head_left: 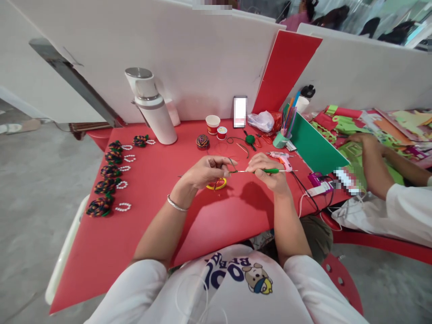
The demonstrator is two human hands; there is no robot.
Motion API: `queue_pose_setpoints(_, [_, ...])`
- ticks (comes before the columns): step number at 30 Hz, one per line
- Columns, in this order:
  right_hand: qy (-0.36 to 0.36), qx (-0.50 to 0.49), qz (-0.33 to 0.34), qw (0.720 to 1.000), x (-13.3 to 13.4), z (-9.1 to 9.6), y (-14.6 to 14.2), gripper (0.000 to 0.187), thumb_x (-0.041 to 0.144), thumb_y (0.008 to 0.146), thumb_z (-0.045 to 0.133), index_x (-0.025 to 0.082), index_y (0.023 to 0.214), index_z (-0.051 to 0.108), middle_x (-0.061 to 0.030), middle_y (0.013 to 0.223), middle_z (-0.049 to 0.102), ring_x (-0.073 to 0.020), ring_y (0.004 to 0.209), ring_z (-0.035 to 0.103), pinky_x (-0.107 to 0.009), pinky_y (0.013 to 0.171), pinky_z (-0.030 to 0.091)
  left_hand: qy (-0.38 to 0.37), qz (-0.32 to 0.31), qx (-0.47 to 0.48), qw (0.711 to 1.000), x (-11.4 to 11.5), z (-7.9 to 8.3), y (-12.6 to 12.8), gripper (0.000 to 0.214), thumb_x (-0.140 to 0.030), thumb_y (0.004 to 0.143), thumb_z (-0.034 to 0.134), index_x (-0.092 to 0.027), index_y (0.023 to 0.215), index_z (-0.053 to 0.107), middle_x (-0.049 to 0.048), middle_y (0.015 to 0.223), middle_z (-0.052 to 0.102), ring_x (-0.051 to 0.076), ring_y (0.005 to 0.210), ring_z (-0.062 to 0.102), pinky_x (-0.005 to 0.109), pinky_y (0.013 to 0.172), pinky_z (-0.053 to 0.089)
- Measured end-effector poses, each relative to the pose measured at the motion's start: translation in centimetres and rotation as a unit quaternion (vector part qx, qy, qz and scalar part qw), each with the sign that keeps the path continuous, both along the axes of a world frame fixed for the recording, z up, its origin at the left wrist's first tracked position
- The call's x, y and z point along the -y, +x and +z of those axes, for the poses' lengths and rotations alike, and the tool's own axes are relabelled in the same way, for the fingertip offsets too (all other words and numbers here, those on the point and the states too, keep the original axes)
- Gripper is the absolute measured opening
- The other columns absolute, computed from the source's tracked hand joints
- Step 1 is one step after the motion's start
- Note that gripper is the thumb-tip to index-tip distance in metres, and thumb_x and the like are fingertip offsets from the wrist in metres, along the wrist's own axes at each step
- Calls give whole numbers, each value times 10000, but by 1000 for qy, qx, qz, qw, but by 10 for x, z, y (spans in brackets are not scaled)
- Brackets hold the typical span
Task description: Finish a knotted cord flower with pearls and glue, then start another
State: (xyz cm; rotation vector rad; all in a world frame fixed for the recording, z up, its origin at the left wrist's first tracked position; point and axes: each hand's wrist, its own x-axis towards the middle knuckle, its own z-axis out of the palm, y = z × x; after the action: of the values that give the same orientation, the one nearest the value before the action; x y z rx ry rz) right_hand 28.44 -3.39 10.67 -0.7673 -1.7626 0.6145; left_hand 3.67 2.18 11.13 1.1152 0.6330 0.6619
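My left hand is closed, its thumb and fingers pinching a small dark green piece of yarn, with a strand running up over the forefinger. My right hand grips a crochet hook with a green handle; its metal shaft points left and meets the yarn at my left fingertips. Under my left hand lies a yellow ring-shaped thing, partly hidden. Beyond my hands sit a multicoloured yarn ball and a small green yarn ball.
Several multicoloured yarn pieces with white bead loops line the table's left side. Behind stand a white flask, paper cup and phone. Right are a pen cup, pink glue gun, green divider and another person's arm.
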Motion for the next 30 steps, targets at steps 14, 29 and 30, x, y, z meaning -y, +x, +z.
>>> queue_pose_setpoints(14, [28,-49,-227,972,6,-44,-63,262,489,995,616,298,1015,794,-49,1019,771,-217,1014,686,-421,927,561,124,150,-26,980,15,-14,35,749,-103,629,735,-61,1369,627,-40,647,634,80,572,535,204,571,401])
queue_pose_setpoints(29, [67,15,-100,993,1,-24,-18,200,490,957,677,351,1030,802,-23,996,785,-234,975,682,-476,928,544,24,2,-14,1000,3,-5,8,575,-141,620,807,-116,1192,748,14,673,667,85,527,519,208,479,329])
queue_pose_setpoints(30, [59,31,-75,995,1,-18,-10,186,476,949,694,348,1024,806,-21,991,791,-232,965,684,-473,927,541,27,-6,-21,999,1,-5,5,554,-127,614,801,-120,1167,759,15,667,666,93,541,536,209,486,346])
